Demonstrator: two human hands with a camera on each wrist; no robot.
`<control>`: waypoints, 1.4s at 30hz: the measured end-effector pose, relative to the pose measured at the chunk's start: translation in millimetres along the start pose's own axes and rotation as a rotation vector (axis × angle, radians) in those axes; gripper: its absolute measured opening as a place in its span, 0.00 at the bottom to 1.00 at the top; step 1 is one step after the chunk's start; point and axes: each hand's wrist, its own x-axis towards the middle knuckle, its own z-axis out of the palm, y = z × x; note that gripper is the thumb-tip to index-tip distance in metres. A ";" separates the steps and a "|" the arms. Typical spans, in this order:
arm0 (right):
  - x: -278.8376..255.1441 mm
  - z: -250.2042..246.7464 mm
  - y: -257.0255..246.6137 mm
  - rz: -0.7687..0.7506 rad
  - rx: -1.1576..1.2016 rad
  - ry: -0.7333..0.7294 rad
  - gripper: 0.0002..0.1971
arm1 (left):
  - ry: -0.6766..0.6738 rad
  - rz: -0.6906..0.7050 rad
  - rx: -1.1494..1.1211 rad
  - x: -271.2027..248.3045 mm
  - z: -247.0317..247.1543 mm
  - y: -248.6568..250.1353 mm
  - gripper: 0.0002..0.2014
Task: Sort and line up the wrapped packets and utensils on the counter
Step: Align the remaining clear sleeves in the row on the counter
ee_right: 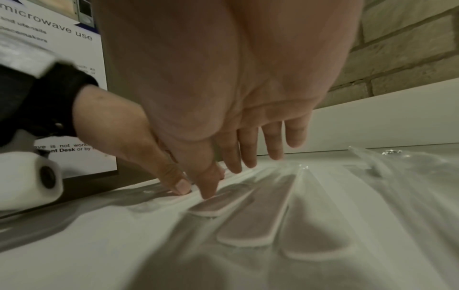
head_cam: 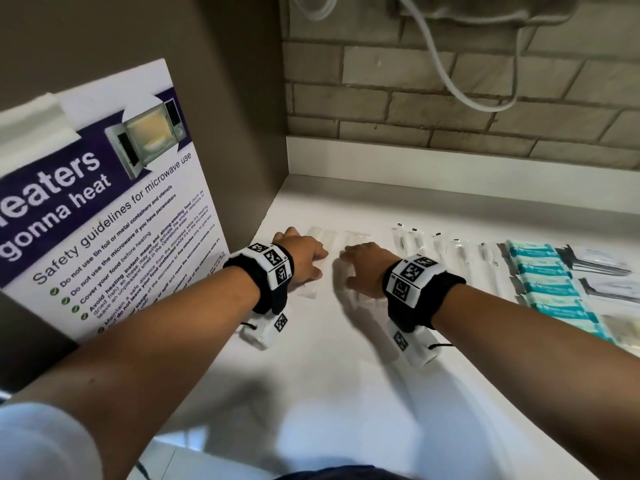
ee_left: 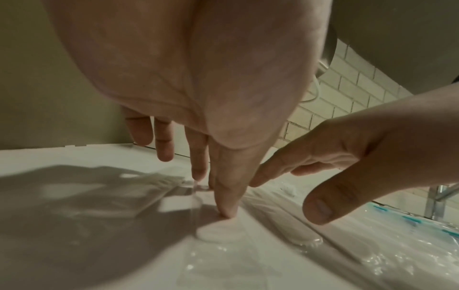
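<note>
Several white utensils in clear wrappers (head_cam: 325,237) lie side by side on the white counter (head_cam: 346,393). My left hand (head_cam: 306,259) lies flat on the leftmost ones beside the poster. In the left wrist view its fingers (ee_left: 198,157) are straight and the thumb presses a wrapped handle (ee_left: 219,230). My right hand (head_cam: 358,268) lies just to the right, fingers straight. In the right wrist view its thumb touches a wrapped handle (ee_right: 219,206), with two more handles (ee_right: 255,219) beside it. The two hands nearly touch.
Further right lie more clear-wrapped utensils (head_cam: 460,258), a row of teal packets (head_cam: 540,285) and dark wrapped utensils (head_cam: 606,268). A microwave safety poster (head_cam: 114,209) stands on the left. A brick wall (head_cam: 450,98) with a hanging cable is behind.
</note>
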 end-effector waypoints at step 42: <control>23.2 -18.8 -30.8 -0.044 0.001 0.052 0.26 | 0.180 -0.149 -0.145 2.5 -18.4 -30.7 0.17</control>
